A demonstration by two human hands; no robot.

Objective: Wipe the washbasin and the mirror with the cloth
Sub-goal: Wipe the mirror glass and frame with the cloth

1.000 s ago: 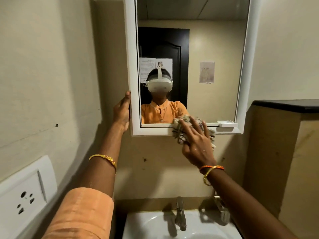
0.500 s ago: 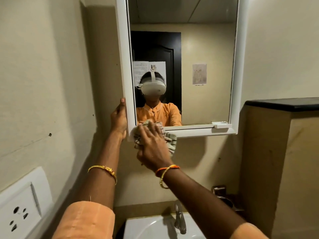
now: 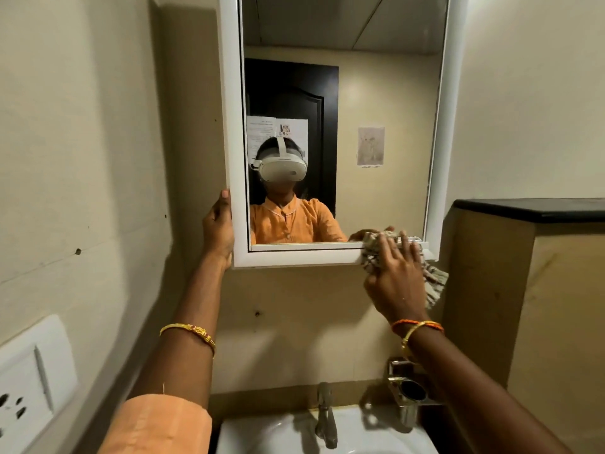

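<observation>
Above the washbasin (image 3: 288, 434), the right hand (image 3: 397, 283) presses a bunched patterned cloth (image 3: 433, 281) against the white-framed mirror's (image 3: 343, 142) lower right corner, while the left hand (image 3: 217, 229) grips its left edge.

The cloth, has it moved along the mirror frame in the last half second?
Yes. The cloth went from the frame's bottom left corner to its bottom right corner.

Glossy white basin (image 3: 281, 430), woven cloth (image 3: 433, 283)
</observation>
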